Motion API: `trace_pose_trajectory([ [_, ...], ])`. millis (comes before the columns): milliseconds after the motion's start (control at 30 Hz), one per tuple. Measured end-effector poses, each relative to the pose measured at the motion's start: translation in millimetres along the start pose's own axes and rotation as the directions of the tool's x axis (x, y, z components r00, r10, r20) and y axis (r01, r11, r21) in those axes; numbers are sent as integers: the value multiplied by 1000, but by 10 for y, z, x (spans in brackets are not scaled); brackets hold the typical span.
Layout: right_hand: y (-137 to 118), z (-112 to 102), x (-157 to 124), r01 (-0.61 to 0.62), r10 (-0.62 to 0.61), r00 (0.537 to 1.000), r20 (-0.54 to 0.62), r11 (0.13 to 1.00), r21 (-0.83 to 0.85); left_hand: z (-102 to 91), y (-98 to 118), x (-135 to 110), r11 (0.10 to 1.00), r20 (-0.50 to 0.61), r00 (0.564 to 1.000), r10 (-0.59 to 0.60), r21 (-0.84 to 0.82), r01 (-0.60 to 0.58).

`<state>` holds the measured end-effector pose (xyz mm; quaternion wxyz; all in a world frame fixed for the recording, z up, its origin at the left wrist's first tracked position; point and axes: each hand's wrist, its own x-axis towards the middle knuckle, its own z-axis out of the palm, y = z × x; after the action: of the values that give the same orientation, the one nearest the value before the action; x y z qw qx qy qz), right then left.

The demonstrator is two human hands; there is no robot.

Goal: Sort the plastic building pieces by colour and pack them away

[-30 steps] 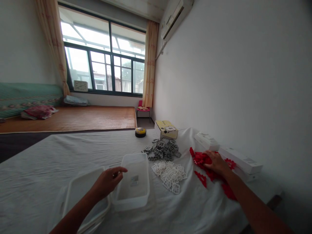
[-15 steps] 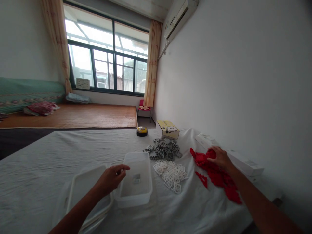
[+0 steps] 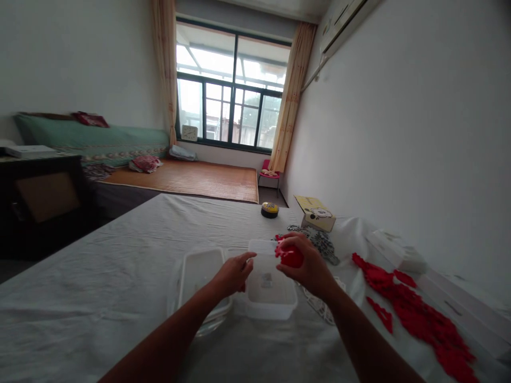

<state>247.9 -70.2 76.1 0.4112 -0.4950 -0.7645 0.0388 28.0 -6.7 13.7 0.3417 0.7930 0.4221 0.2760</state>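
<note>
My right hand (image 3: 305, 260) is closed around several red plastic pieces with toothed edges (image 3: 291, 256), held above a clear plastic box (image 3: 272, 310). At the left rim of that box is my left hand (image 3: 235, 274), index finger stretched toward the opening and the other fingers loosely curled, with nothing visible in it. Whether it touches the rim I cannot tell. A label shows through the box. White lattice pieces (image 3: 319, 306) lie partly hidden under my right forearm. Grey pieces (image 3: 325, 244) are heaped behind my right hand. More red pieces (image 3: 419, 314) spread over the cloth to the right.
Clear lids or trays (image 3: 203, 276) are stacked left of the box. A round black-and-yellow tin (image 3: 270, 210) and a yellow carton (image 3: 317, 213) stand at the back of the cloth-covered table (image 3: 120, 276). White boxes (image 3: 463, 308) line the wall side.
My right hand has lifted red pieces from the red pile and brought them left over the clear box. My left hand stays near the box's left side. The view has turned left.
</note>
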Motion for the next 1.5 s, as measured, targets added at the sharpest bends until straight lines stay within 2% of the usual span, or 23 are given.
trace_pose_trajectory([
  [100, -63, 441, -9, -8, 6, 991, 137, 1000, 19, 0, 19, -6, 1000, 13, 1000, 3, -10, -3],
  [167, -30, 525, -36, 26, -27, 982, 188, 1000, 8, -5, 19, -1, 1000, 4, 1000, 15, 11, -15],
  [233, 71, 425, -55, 39, -39, 985, 169, 999, 2, -5, 7, 11, 998, -20, 999, 28, 51, -27],
  [267, 158, 322, -66, 5, -3, 991, 135, 1000, -13, -4, -1, 17, 997, -31, 999, 29, 73, -27],
  [367, 560, -35, -155, -204, 211, 977, 22, 965, -167, 1, -20, 31, 993, -35, 999, 25, 116, -21],
  [433, 876, -186, -286, -272, 295, 955, 23, 905, -326, 1, -19, 33, 990, -33, 999, 35, 141, -30],
  [533, 1214, -218, -508, -251, 331, 938, 102, 852, -459, -2, 3, 26, 986, -44, 998, 38, 166, -30],
  [600, 1280, -186, -591, -246, 342, 931, 129, 847, -472, -4, 22, 19, 988, -42, 999, 21, 153, -14],
  [667, 1216, -168, -589, -258, 335, 938, 90, 846, -466, -5, 36, 13, 991, -34, 999, 7, 132, -2],
  [767, 927, -145, -462, -240, 245, 969, -34, 897, -370, -8, 52, 7, 993, -13, 1000, -9, 118, 10],
  [900, 428, -54, -264, -62, 66, 998, 15, 985, -159, -23, 79, 3, 990, -9, 1000, -1, 143, 3],
  [967, 285, -55, -244, -56, 56, 998, -4, 986, -157, -29, 89, 2, 990, -5, 1000, -5, 144, 6],
  [1033, 283, -141, -320, -97, 84, 994, -68, 974, -205, -29, 88, 4, 991, 0, 1000, -11, 133, 11],
  [1133, 541, -438, -657, -156, 116, 983, -139, 933, -325, -22, 65, 17, 993, -13, 1000, -8, 117, 9],
  [1233, 1005, -880, -1255, -296, 221, 953, -207, 823, -485, -17, 41, 38, 995, -1, 1000, -19, 93, 19],
  [1300, 1346, -1200, -1734, -432, 334, 902, -274, 695, -575, -21, 37, 51, 996, 8, 999, -32, 85, 31],
  [1400, 1789, -1587, -2366, -613, 478, 784, -396, 494, -617, -30, 48, 65, 995, 5, 999, -50, 91, 49],
  [1433, 1903, -1668, -2508, -649, 515, 751, -414, 457, -608, -33, 53, 69, 994, 6, 998, -56, 92, 55],
  [1500, 2078, -1751, -2646, -685, 579, 711, -400, 439, -581, -36, 59, 75, 994, 12, 997, -70, 86, 69],
])
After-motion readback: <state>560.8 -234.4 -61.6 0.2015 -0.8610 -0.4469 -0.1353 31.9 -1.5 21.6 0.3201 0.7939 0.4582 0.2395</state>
